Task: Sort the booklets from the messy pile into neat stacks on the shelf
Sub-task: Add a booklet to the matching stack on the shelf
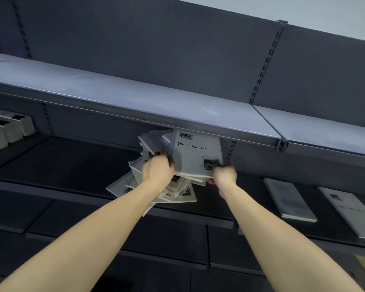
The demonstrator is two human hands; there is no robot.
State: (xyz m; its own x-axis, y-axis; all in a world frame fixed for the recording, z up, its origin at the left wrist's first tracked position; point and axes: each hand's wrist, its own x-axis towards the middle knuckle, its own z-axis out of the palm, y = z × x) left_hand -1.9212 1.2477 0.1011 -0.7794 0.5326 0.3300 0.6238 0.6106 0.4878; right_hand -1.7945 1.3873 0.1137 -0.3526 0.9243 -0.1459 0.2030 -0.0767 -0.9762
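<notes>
Both hands grip booklets in the pile (169,182) on the shelf (61,165): left hand (157,168), right hand (223,173). Thin, glossy covers likely slide; squeezing opposite edges seems safest.

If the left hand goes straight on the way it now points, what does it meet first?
Probably the messy pile of booklets that the left hand already grips; behind it comes the shelf's dark back wall, though depth is unclear.
</notes>
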